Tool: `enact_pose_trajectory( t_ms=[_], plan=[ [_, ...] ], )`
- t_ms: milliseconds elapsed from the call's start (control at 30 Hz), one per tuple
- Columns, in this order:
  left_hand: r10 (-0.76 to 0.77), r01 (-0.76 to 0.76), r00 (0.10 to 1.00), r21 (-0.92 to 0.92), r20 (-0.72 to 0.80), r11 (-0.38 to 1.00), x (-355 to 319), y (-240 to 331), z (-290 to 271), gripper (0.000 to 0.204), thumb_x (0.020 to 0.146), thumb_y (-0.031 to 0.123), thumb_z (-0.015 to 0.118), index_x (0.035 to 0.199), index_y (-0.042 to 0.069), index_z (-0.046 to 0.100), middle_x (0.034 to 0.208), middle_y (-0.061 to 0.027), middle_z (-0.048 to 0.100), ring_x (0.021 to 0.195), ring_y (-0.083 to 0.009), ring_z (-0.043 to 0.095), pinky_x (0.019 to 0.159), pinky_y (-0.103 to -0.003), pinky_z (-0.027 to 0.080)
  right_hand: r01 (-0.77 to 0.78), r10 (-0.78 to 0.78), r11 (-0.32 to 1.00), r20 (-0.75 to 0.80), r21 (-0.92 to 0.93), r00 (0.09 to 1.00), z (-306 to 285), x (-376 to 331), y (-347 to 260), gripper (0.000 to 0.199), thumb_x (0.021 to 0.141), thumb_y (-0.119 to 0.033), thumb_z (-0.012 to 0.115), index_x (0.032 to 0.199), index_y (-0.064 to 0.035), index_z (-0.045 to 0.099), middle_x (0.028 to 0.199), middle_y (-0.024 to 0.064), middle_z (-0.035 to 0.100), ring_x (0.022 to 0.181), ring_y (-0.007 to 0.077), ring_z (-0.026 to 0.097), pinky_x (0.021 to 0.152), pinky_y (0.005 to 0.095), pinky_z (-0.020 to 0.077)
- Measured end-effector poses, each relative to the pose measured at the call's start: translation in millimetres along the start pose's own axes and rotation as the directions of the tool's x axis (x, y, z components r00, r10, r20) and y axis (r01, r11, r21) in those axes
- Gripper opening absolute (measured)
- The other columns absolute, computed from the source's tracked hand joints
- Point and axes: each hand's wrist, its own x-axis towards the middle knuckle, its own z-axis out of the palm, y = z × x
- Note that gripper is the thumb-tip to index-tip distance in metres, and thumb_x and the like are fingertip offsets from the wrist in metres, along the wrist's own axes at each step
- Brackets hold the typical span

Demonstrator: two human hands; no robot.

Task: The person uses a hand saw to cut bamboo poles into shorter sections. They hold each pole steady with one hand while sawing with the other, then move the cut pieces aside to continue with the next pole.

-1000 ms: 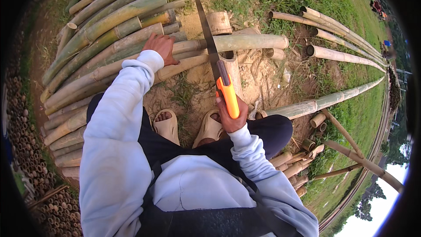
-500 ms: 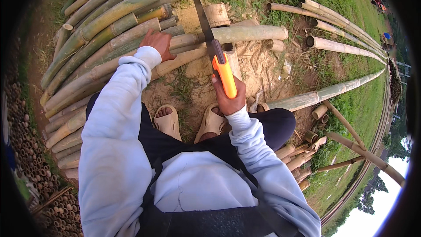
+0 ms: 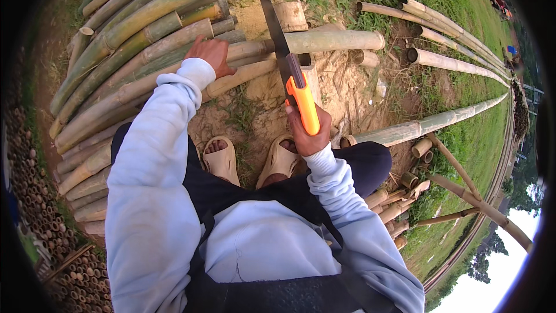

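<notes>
My right hand is closed round the orange handle of a handsaw. The saw's long dark blade points away from me and lies across a pale bamboo pole. To the left of the blade, my left hand presses down on the same pole, its fingers curled over the far side and its thumb toward the saw. Short bamboo pieces are beneath and behind the pole near the blade. The underside of the pole at the blade is hidden.
Many bamboo poles lie stacked on the left. More long poles stretch over the grass on the right. Short offcuts lie by my right knee. Cut bamboo ends fill the lower left. My sandalled feet rest on sandy ground.
My right hand has drawn the saw back toward me and slightly right, with the blade still across the pole. My left hand stays on the pole.
</notes>
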Motion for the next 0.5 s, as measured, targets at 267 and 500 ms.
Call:
enact_pose_trajectory(
  t_ms=[267,500],
  plan=[
    [0.029,-0.026,0.994,0.024,-0.109,0.999,-7,-16,17,0.062,0.076,0.048,0.078,0.117,0.002,0.068,0.107,-0.0172,0.073,0.111,-0.0324,0.066,0.118,-0.048,0.030,-0.005,0.011,0.975,0.028,-0.221,1.000,-56,-146,-27,0.029,0.093,-0.003,0.067,0.121,0.0045,0.066,0.088,0.0091,0.069,0.077,0.0152,0.067,0.075,0.0271,0.0530],
    [0.025,-0.025,1.000,0.017,0.001,1.000,5,-2,0,0.064,0.076,0.048,0.079,0.121,0.005,0.067,0.110,-0.0180,0.072,0.114,-0.0330,0.065,0.120,-0.049,0.028,-0.014,0.014,0.999,0.022,-0.040,1.000,-5,10,-6,0.017,0.094,-0.009,0.071,0.103,0.0049,0.066,0.078,0.0056,0.064,0.068,0.0103,0.056,0.064,0.0282,0.0476]
  ],
)
